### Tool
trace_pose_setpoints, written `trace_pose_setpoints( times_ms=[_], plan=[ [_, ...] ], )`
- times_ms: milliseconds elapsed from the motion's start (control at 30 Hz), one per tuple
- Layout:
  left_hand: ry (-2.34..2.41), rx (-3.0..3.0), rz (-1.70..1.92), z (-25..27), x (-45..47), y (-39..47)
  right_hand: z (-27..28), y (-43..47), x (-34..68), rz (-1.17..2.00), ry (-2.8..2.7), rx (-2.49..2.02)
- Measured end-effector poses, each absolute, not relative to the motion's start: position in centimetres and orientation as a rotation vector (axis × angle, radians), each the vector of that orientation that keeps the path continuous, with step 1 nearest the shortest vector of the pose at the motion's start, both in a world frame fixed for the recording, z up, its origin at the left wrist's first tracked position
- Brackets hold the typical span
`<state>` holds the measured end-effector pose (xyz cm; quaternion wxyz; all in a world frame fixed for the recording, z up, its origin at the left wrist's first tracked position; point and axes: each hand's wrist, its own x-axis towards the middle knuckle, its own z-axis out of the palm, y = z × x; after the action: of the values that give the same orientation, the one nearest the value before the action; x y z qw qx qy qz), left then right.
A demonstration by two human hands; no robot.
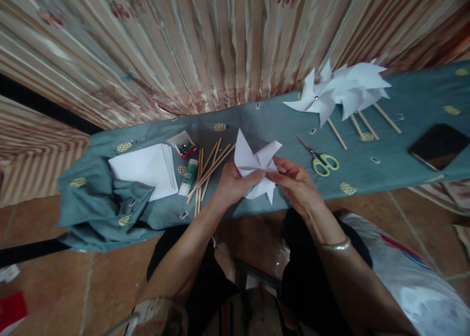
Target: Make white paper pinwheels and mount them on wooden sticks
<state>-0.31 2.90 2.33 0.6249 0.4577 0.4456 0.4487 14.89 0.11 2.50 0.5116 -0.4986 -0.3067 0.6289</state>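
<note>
A white paper pinwheel (pixel 246 152), its points folded inward, is held between both hands above the front edge of the cloth-covered table. My left hand (pixel 235 183) grips it from the left, with the thumb pressed across its middle. From the right, my right hand (pixel 293 179) pinches the paper between thumb and fingers near the centre. No stick shows on this pinwheel, and part of its underside is hidden by the hands. Left of my left hand lie several wooden sticks (pixel 209 172). Scissors with pale green handles (pixel 320 163) rest right of my right hand.
A glue stick (pixel 188 177), a small box of metal pins (pixel 183 144) and a stack of white paper (pixel 149 168) lie on the left. Finished pinwheels on sticks (pixel 352 89) are piled at the back right, near a dark phone (pixel 439 146). A plastic bag (pixel 400 272) stands low right.
</note>
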Motion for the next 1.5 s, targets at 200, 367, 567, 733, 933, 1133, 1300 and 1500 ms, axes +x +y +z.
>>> trace_pose_setpoints(
  times_ms=[200, 367, 567, 733, 933, 1133, 1300, 1500],
  plan=[
    [1.092, 1.067, 0.961, 2.4, -0.3, 2.7, 2.4, 0.0, 15.6, 1.553, -0.732, -1.245],
    [1.074, 1.069, 0.926, 2.2, -0.3, 2.7, 2.4, 0.0, 16.1, 1.563, -0.750, -1.254],
    [1.070, 1.051, 0.901, 2.0, -0.3, 2.5, 2.4, -0.1, 16.8, 1.568, -0.783, -1.298],
    [1.079, 1.066, 0.876, 2.0, -0.2, 2.5, 2.4, -0.1, 16.7, 1.596, -0.766, -1.296],
    [1.063, 1.115, 0.870, 1.8, -0.3, 2.6, 2.5, -0.1, 16.5, 1.606, -0.709, -1.310],
    [1.120, 1.227, 0.861, 1.2, -0.5, 2.6, 2.3, 0.1, 16.4, 1.569, -0.711, -1.308],
    [1.153, 1.229, 0.895, 1.2, -0.3, 2.7, 2.2, 0.2, 16.3, 1.528, -0.728, -1.319],
    [1.173, 1.213, 0.913, 1.3, -0.2, 2.7, 2.1, 0.2, 16.2, 1.494, -0.745, -1.343]
  ],
)
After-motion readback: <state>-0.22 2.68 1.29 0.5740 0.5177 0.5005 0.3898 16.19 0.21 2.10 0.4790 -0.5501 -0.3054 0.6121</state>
